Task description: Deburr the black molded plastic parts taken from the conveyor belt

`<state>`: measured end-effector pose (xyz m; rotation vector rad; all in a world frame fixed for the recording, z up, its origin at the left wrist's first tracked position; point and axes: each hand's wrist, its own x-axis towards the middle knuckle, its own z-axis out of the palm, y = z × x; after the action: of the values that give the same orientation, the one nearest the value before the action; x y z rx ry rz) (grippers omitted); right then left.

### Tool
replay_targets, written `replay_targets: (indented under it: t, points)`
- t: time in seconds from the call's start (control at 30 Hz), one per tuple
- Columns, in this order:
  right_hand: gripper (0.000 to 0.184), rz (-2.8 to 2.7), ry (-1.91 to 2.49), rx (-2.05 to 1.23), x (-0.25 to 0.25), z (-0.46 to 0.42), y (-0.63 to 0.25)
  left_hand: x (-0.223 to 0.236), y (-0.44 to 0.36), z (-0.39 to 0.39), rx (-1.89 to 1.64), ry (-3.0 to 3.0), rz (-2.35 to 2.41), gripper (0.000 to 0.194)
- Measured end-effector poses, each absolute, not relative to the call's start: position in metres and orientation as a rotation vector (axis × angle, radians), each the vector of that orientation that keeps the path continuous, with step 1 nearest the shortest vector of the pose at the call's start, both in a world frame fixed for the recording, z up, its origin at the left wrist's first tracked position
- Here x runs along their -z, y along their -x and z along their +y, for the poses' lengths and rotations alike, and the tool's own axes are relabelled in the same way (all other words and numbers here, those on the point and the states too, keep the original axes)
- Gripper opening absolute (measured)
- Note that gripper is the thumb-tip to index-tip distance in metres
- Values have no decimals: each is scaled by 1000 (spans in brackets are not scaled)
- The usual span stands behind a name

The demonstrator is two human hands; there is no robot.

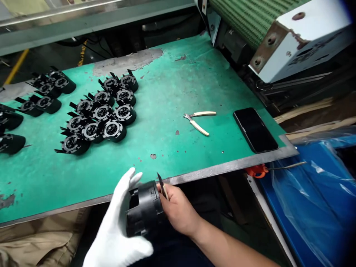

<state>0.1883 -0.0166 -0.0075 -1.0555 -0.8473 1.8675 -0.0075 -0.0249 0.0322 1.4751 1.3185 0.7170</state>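
Observation:
Over the table's front edge is a black cylindrical plastic housing (148, 204) with notches and raised ribs. My left hand (118, 222), in a white glove, cups it from the left, thumb below and fingers above. At its right side is my bare right hand (178, 207), closed on a small craft knife (162, 187) with a dark pointed blade and a pale handle. The blade points up and away, beside the housing's rim. Some right fingers are hidden behind the housing, so I cannot tell how firmly they bear on it.
Similar black housings (112, 129) stand grouped on the green table (164, 89), others farther left. Cream-handled nippers (198, 120) lie spread near a black phone (256, 129). A green conveyor belt (250, 18) with a white metal end is at upper right; a blue plastic-covered bin (314, 207) below.

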Motion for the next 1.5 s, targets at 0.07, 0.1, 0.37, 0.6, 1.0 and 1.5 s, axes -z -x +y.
replay_targets:
  t: [0.07, 0.1, 0.37, 0.6, 1.0, 1.5]
  points:
    - [30, -782, 918, -1944, 3, -17, -176, -32, 1, -29, -711, -1524, 1281, 116]
    - [29, -770, 886, -1947, 2, -18, -171, -32, -2, -31, -743, -1585, 1281, 108]
    - [61, -557, 1190, -2146, 32, -49, -193, -20, -15, -33, -816, -2074, 1763, 77]
    - [46, -1043, 1236, -1956, 44, -52, -209, 7, -25, -43, -634, -2197, 1975, 82]
    - [37, -1184, 1239, -1904, 39, -33, -213, 14, -36, -36, -792, -2069, 1971, 88]
    - [44, -1092, 1219, -1983, 51, -36, -209, 40, -16, -35, -992, -2407, 1797, 113]
